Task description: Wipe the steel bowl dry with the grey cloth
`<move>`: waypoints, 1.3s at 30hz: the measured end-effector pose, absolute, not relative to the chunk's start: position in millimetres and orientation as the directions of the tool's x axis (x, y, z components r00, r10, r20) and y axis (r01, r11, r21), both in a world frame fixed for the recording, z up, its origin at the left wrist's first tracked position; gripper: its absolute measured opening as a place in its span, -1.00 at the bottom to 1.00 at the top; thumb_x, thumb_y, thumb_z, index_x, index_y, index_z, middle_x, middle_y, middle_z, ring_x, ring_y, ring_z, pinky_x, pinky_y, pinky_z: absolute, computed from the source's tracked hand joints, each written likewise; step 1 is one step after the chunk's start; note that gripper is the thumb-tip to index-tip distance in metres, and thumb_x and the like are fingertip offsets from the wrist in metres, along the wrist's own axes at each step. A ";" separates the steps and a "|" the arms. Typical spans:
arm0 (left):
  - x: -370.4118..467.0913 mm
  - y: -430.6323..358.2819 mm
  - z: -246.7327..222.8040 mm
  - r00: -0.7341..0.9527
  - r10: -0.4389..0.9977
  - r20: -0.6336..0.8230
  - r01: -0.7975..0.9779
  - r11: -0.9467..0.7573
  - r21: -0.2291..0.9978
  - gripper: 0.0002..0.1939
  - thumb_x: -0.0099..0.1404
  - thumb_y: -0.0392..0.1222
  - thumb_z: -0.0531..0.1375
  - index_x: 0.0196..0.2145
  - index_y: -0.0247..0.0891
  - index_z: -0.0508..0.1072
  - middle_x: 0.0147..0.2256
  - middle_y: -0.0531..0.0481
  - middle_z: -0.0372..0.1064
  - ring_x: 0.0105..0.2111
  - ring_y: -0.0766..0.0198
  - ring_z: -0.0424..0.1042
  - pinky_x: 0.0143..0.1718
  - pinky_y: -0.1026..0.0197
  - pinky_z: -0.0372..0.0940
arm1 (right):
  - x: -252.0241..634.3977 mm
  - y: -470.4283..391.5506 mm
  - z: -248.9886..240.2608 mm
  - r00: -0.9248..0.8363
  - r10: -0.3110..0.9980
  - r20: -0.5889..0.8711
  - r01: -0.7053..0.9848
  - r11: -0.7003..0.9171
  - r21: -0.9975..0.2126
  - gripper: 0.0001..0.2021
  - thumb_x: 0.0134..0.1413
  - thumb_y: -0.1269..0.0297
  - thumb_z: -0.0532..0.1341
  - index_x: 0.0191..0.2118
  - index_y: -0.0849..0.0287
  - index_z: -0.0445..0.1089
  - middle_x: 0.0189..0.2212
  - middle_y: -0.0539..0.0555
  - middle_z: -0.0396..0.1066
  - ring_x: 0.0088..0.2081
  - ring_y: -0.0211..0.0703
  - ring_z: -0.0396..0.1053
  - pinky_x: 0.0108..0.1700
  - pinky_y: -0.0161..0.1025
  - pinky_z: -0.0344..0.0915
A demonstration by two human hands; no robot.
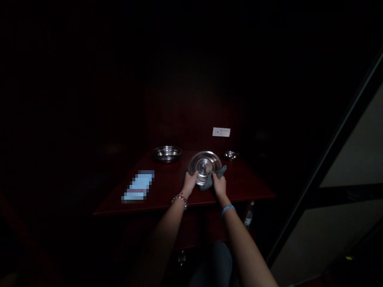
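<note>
A round, shiny metal plate (204, 162) is held tilted up above the dark red table (167, 195). My left hand (189, 183) grips its lower left rim, with the thumb on the inner face. At the plate's lower right, my right hand (220, 184) is closed on a grey-green cloth (206, 183), which lies against the plate. Part of the cloth sticks out past the rim. The fingers behind the plate are hidden.
Stacked metal bowls (167, 154) stand at the back left, and a smaller metal bowl (231, 155) at the back right. A blurred blue item (139, 186) lies on the left. Behind is a wall socket (221, 132). A bottle (249, 215) shows below the table's right edge.
</note>
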State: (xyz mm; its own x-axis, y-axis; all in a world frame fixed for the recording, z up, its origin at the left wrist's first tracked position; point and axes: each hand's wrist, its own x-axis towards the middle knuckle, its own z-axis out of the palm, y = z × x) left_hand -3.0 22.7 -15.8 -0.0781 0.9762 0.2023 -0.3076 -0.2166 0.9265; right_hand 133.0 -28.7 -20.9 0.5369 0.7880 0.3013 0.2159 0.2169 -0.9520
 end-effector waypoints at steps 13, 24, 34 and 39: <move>-2.2 16.3 -11.2 -0.059 0.976 0.208 -0.319 -0.215 0.923 -0.71 0.15 -0.33 0.29 -0.14 -0.40 0.52 -0.07 -0.29 0.56 0.01 0.00 0.51 0.19 -0.03 0.27 | 132.7 -33.0 -18.8 0.536 0.790 0.298 0.218 0.212 -0.953 -0.62 0.10 0.08 0.17 -0.22 0.30 0.57 -0.20 0.28 0.62 -0.12 0.07 0.58 -0.09 -0.21 0.42; -2.5 15.0 -9.5 -0.069 0.981 0.181 -0.309 -0.193 0.931 -0.78 0.19 -0.40 0.25 -0.17 -0.38 0.51 -0.12 -0.25 0.58 -0.03 0.05 0.53 0.15 0.02 0.30 | 131.5 -33.4 -17.4 0.541 0.787 0.297 0.215 0.212 -0.953 -0.64 0.12 0.09 0.18 -0.21 0.29 0.56 -0.18 0.27 0.62 -0.10 0.07 0.57 -0.10 -0.23 0.42; -2.3 24.8 -19.3 -0.074 0.981 0.179 -0.297 -0.194 0.935 -0.81 0.18 -0.31 0.30 -0.22 -0.38 0.51 -0.17 -0.22 0.56 -0.07 0.06 0.53 0.15 -0.02 0.29 | 133.5 -29.6 -21.5 0.542 0.784 0.303 0.236 0.204 -0.950 -0.63 0.10 0.05 0.18 -0.25 0.27 0.57 -0.22 0.27 0.62 -0.12 0.08 0.58 -0.09 -0.20 0.43; -3.2 26.7 -21.8 -0.085 0.980 0.179 -0.299 -0.196 0.934 -0.78 0.16 -0.27 0.34 -0.21 -0.35 0.50 -0.20 -0.19 0.56 -0.05 0.05 0.51 0.18 -0.05 0.26 | 133.1 -28.4 -22.1 0.546 0.777 0.313 0.217 0.229 -0.949 -0.64 0.09 0.06 0.19 -0.25 0.27 0.56 -0.20 0.29 0.62 -0.13 0.09 0.58 -0.09 -0.18 0.42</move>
State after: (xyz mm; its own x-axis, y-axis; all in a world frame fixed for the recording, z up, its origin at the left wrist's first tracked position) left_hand -3.2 26.7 -21.8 -0.0853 0.9802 0.1786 -0.2985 -0.1961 0.9340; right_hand 133.1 -28.4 -22.1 0.5462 0.7771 0.3127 0.2172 0.2292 -0.9488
